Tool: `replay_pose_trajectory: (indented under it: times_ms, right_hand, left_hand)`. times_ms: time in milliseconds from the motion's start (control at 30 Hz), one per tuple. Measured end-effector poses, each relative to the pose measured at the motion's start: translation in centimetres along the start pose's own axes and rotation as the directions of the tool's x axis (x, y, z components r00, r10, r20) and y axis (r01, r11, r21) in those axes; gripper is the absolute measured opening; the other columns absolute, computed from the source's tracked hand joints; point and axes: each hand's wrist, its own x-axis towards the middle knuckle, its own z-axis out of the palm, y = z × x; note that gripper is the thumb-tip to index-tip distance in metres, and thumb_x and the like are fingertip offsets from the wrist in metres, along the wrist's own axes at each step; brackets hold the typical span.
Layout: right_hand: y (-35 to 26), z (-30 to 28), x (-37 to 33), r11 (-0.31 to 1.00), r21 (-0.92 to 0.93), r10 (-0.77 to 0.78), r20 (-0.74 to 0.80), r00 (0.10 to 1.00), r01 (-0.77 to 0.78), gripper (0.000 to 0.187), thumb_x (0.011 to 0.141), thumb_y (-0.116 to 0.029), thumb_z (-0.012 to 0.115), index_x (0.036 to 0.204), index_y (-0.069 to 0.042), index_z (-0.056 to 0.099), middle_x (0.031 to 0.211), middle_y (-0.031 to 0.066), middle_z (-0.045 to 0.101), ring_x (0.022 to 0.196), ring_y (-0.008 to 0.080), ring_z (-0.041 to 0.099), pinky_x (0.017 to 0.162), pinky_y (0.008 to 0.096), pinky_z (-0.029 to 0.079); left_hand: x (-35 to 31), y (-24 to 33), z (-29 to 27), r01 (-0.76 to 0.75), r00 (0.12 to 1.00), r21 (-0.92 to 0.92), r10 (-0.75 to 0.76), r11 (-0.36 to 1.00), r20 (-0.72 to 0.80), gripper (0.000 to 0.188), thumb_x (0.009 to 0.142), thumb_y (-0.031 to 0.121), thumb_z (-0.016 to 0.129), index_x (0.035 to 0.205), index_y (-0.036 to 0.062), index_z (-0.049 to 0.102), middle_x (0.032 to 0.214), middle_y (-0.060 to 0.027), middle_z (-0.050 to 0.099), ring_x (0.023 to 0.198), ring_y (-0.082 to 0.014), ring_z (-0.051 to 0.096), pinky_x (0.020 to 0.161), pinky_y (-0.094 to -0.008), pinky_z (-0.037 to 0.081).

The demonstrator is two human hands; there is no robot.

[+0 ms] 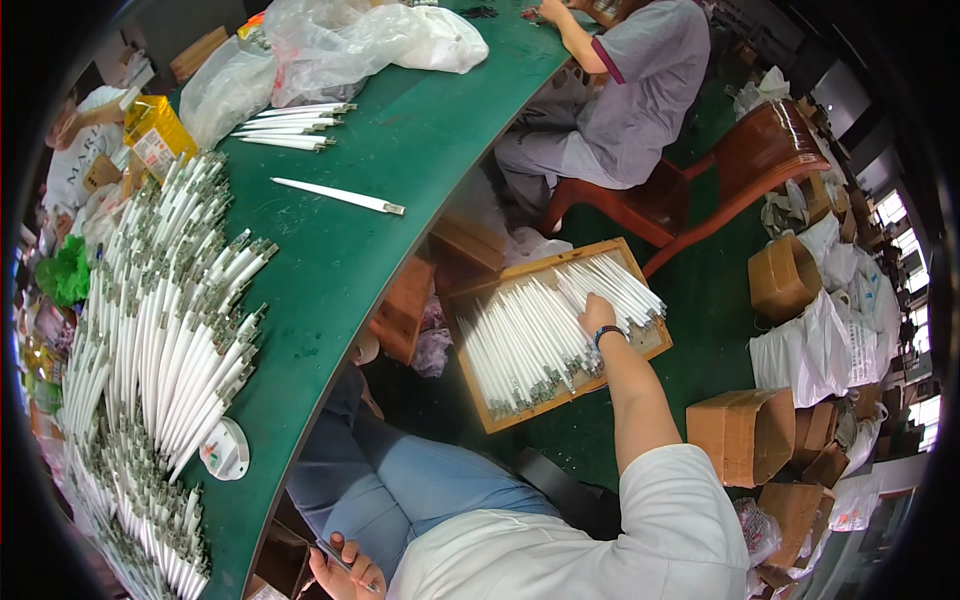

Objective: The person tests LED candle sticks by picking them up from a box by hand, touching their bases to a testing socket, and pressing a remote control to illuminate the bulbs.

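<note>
My right hand (598, 317), a beaded bracelet at its wrist, reaches down into a shallow wooden tray (487, 412) to the right of my legs. Its fingers are curled among white tapered sticks (525, 335) with silvery-grey ends, laid in rows; what the fingertips grip is hidden. At the lower edge, by the table's near side, my left hand (348, 570) is closed around a thin dark rod-like tool (335, 553) whose kind I cannot make out. One single white stick (335, 193) lies on the green table (400, 140), apart from a small bundle (290, 125) farther back.
A large heap of white sticks (170, 310) covers the table's left side, with a round white lid (224, 449) beside it. Clear plastic bags (340, 50) lie at the back. A co-worker (640, 90) sits on a brown chair (745, 170). Cardboard boxes (740, 430) stand at right.
</note>
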Motion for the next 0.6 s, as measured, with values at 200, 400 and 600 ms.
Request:
replay_pose_trajectory:
  times_ms: [200,400,600]
  right_hand:
    - [1.9,-2.3,-0.1,0.988,0.091,-0.112,-0.126,0.986,0.124,0.025,0.062,-0.006,0.056,0.083,0.007,0.052,0.081,0.0279,0.055,0.08,0.0395,0.054,0.075,0.0408,0.043]
    - [1.3,-6.9,0.2,0.941,0.3,-0.077,-0.268,0.96,0.159,0.026,0.064,-0.005,0.058,0.087,0.005,0.051,0.073,0.0212,0.058,0.071,0.0312,0.059,0.065,0.0379,0.046]
    - [-5.8,-16.7,-2.8,0.465,0.845,-0.191,-0.193,0.962,0.262,0.021,0.073,-0.004,0.057,0.092,0.004,0.051,0.07,0.0072,0.057,0.061,0.0131,0.056,0.056,0.0252,0.045]
  left_hand:
    - [-0.1,1.1,-2.0,-0.017,0.998,-0.059,0.02,0.998,0.064,0.05,0.085,0.043,0.038,0.112,0.002,0.042,0.084,-0.0079,0.05,0.05,-0.0102,0.033,0.048,-0.0229,0.031]
    - [0.3,1.1,-0.8,-0.018,0.998,-0.051,0.021,0.999,0.067,0.047,0.086,0.041,0.037,0.111,0.0015,0.043,0.079,-0.0061,0.047,0.049,-0.0095,0.032,0.047,-0.023,0.03]
    - [-0.6,2.3,-1.9,-0.067,0.989,-0.044,0.072,0.997,0.128,0.046,0.086,0.041,0.037,0.109,0.0014,0.045,0.076,-0.0052,0.046,0.05,-0.0097,0.033,0.047,-0.0232,0.031]
